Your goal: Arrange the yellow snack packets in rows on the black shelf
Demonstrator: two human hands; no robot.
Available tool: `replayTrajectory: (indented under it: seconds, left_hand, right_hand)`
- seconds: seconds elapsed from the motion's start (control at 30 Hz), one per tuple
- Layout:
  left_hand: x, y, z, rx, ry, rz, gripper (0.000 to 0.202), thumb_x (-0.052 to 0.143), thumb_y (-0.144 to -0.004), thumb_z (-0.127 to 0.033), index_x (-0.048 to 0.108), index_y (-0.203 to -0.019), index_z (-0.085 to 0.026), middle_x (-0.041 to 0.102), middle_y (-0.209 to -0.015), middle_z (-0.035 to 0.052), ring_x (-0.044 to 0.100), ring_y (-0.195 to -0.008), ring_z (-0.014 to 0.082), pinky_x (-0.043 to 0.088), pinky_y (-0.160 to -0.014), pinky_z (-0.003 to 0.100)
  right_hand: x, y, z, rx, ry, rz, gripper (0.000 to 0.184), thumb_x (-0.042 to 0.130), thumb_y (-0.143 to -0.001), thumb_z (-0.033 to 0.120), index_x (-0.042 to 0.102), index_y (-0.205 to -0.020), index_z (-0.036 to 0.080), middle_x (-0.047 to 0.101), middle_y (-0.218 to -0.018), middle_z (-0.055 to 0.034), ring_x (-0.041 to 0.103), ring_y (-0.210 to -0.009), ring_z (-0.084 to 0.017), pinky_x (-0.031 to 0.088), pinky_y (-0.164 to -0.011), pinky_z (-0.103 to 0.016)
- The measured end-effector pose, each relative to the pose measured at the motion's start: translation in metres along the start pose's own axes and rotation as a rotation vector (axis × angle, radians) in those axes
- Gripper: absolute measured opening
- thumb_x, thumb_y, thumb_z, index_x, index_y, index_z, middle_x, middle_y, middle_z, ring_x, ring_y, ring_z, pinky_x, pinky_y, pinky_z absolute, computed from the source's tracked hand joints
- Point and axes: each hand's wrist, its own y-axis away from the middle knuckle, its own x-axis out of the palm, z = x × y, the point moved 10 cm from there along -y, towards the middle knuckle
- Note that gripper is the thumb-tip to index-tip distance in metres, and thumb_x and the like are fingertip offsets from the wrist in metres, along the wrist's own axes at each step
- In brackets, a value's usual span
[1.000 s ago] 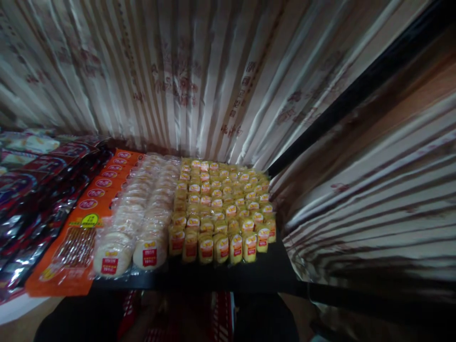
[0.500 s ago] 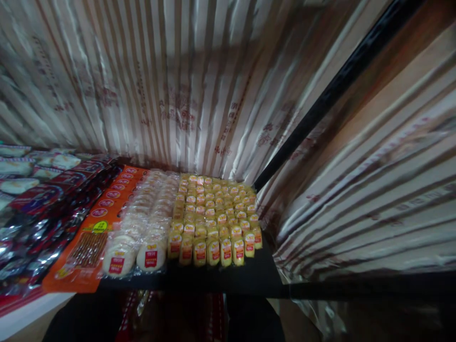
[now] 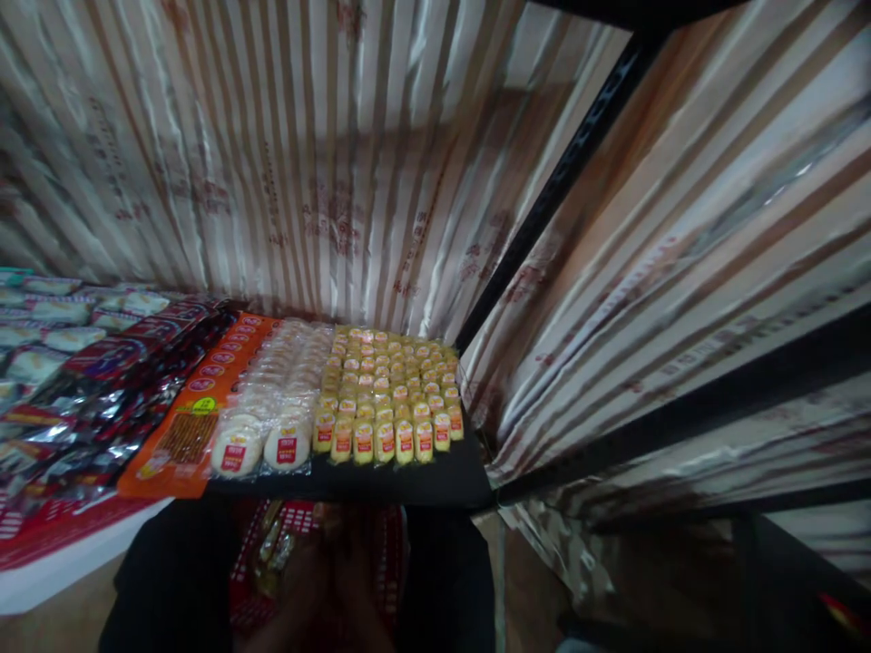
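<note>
Grip: a dim brownish shape at the bottom centre of the frame reads as a hand. It is too dark and blurred to tell which hand it is, or whether it is clenched, released or grasping anything.

- Just above and around it is a red-and-white patterned pack, with some gold-wrapped pieces at its left part. Whether the hand touches either cannot be made out.
- Dark cloth flanks the pack on both sides.
- A black shelf sits directly above the pack, its front edge near it.
- On the shelf at mid-frame, small yellow packets stand in tight rows. Just to their left are two rows of round white cakes in clear wrap, then orange packs, and dark glossy bags at far left.
- Behind and to the right hangs a striped shiny sheet, and a black post runs diagonally towards the upper right.
</note>
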Motion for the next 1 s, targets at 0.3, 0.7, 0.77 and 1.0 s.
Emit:
replayTrajectory:
  seconds: [0.3, 0.7, 0.77, 1.0]
  left_hand:
    - [-0.033, 0.04, -0.063, 0.171, 0.113, -0.07, 0.038, 0.035, -0.083, -0.021, 0.056, -0.112, -0.009, 0.059, -0.116, 0.0147, 0.054, -0.111, 0.0207, 0.038, -0.098, 0.031]
    - [-0.064, 0.064, -0.123, 0.461, 0.417, -0.184, 0.049, 0.039, -0.083, -0.034, 0.044, -0.126, -0.012, 0.053, -0.128, 0.0149, 0.049, -0.118, 0.0234, 0.038, -0.102, 0.043]
    - [-0.069, 0.065, -0.137, 0.523, 0.429, -0.181, 0.046, 0.039, -0.083, -0.033, 0.046, -0.124, -0.013, 0.054, -0.127, 0.0143, 0.051, -0.117, 0.0226, 0.039, -0.102, 0.041]
    - [-0.084, 0.062, -0.186, 0.614, 0.361, -0.117, 0.037, 0.038, -0.087, -0.035, 0.049, -0.118, -0.017, 0.058, -0.113, 0.0102, 0.057, -0.103, 0.0184, 0.045, -0.094, 0.034]
  right_hand:
    - [-0.047, 0.015, -0.022, -0.003, -0.035, -0.111, 0.045, 0.051, -0.076, 0.044, 0.064, -0.109, 0.017, 0.062, -0.118, -0.0133, 0.056, -0.111, -0.026, 0.042, -0.097, -0.042]
    - [-0.117, 0.027, 0.051, -0.251, 0.055, -0.232, 0.034, 0.046, -0.083, 0.037, 0.062, -0.107, 0.018, 0.066, -0.104, -0.0101, 0.061, -0.097, -0.02, 0.049, -0.087, -0.034]
    - [-0.126, 0.025, 0.055, -0.275, 0.063, -0.266, 0.035, 0.046, -0.084, 0.038, 0.061, -0.106, 0.016, 0.066, -0.104, -0.0111, 0.061, -0.097, -0.021, 0.049, -0.087, -0.035]
    - [-0.156, 0.011, 0.067, -0.337, 0.11, -0.351, 0.039, 0.043, -0.085, 0.041, 0.059, -0.11, 0.014, 0.064, -0.108, -0.0136, 0.059, -0.102, -0.022, 0.046, -0.09, -0.039]
